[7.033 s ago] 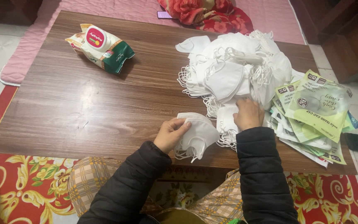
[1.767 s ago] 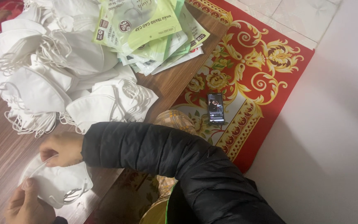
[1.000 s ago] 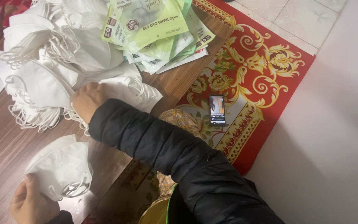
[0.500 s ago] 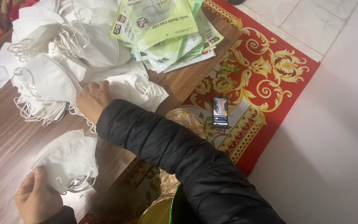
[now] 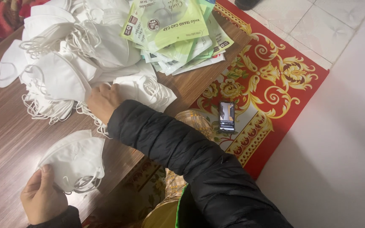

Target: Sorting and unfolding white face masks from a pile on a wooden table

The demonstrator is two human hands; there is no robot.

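While your left hand (image 5: 43,198) grips the lower edge of a folded white mask (image 5: 74,158) at the near side of the wooden desk (image 5: 5,126), your right hand (image 5: 102,101) lies knuckles-up against the foot of the mask heap (image 5: 70,55); its fingers are tucked under the white fabric, so you cannot tell how wide it stands or whether it pinches anything.

Items on the desk:
- Held mask: cupped shape, ear loops hanging at its lower rim, resting partly on the wood, apart from the heap.
- Mask heap: many loose white masks with tangled elastic loops, filling the far left of the desk and spilling toward your right hand.
- Green packets (image 5: 176,29): a fanned stack of flat green and white sleeves at the desk's far right corner, touching the heap's edge.

Items off the desk:
- Red carpet (image 5: 275,84) with gold scrollwork, just beside the desk.
- Phone (image 5: 227,117), screen lit, lying on the carpet.
- Pale tiled floor (image 5: 343,147) beyond the carpet.

Your black sleeve (image 5: 178,152) crosses over the desk's near corner and hides it.
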